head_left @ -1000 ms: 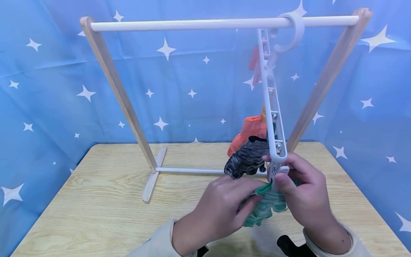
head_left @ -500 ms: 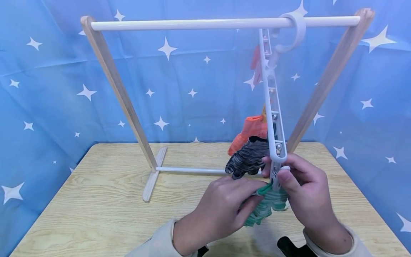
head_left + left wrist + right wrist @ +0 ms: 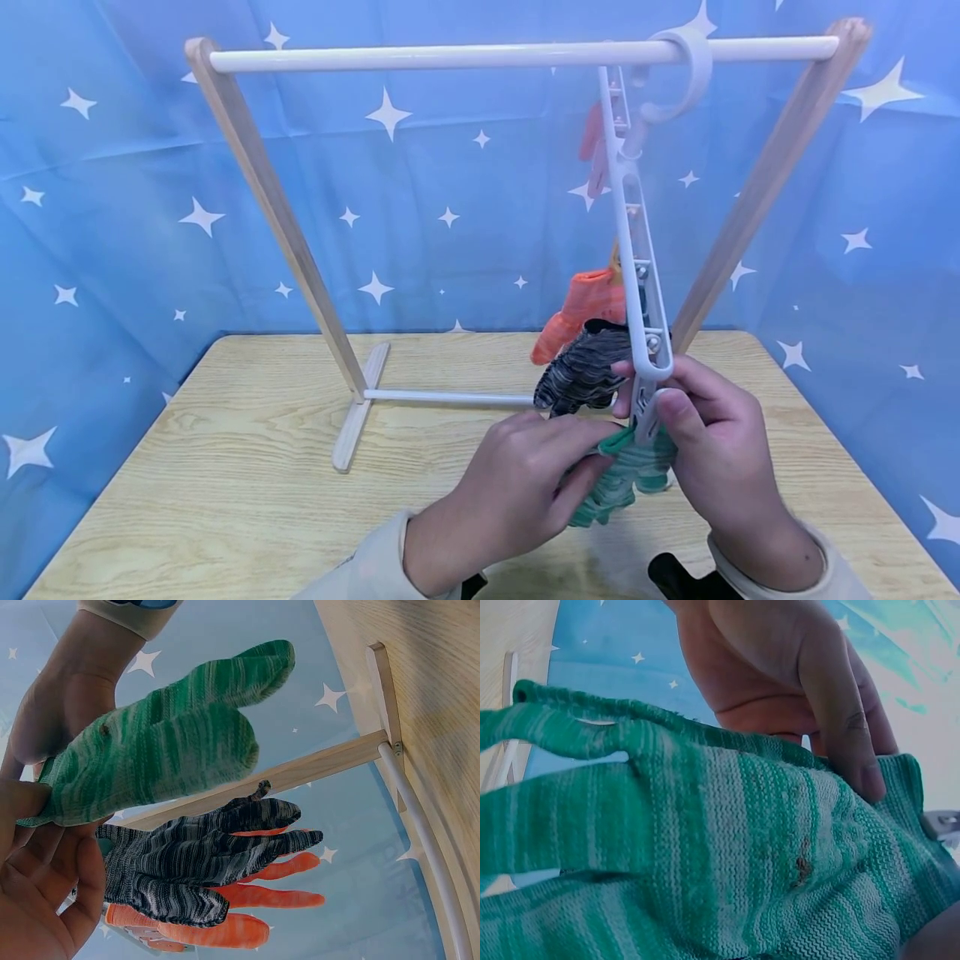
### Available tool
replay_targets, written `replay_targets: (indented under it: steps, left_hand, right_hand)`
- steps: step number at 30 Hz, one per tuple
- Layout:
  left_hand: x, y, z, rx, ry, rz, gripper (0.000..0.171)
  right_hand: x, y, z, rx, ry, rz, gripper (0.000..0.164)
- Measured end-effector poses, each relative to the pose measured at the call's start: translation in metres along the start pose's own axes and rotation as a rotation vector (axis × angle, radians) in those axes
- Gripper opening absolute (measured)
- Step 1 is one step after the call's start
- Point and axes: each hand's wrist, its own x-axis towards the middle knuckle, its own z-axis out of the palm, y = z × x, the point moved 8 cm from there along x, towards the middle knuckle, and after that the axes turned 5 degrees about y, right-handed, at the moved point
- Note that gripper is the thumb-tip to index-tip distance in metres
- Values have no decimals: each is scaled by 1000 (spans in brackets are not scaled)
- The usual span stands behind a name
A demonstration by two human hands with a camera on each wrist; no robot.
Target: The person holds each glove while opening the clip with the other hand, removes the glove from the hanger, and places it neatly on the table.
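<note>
In the head view, my left hand [image 3: 528, 483] pinches the cuff edge of a green and white striped knit glove [image 3: 727, 825]. My right hand [image 3: 723, 462] grips a pale grey clip [image 3: 645, 412] at the near end of a white clip hanger [image 3: 637, 325], thumb on one side and fingers on the other. The clip's lower end meets the glove's cuff. Much of the glove is hidden behind both hands in the head view; the left wrist view shows its striped fingers. Behind it on the hanger hang a black and grey glove [image 3: 217, 847] and an orange glove [image 3: 255, 896].
The hanger's hook loops over the white top rail [image 3: 450, 57] of a wooden-sided rack. Pink clips [image 3: 594, 150] dangle at the hanger's far end. The rack's foot [image 3: 360, 408] and lower white bar [image 3: 450, 398] stand on the wooden table [image 3: 247, 500]; a blue star-patterned cloth [image 3: 420, 192] hangs behind.
My right thumb has shifted up a little, and more of the clip's near side shows beside it. The black and grey glove has swung slightly right. My left hand keeps its pinch in place.
</note>
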Motion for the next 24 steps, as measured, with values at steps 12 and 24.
replay_targets:
  steps: [12, 24]
  left_hand:
    - [1, -1, 1, -4, -19, -11, 20]
    - [1, -1, 0, 8, 13, 3, 18]
  right_hand:
    - [1, -4, -1, -81, 36, -27, 27]
    - [0, -4, 1, -24, 7, -31, 26]
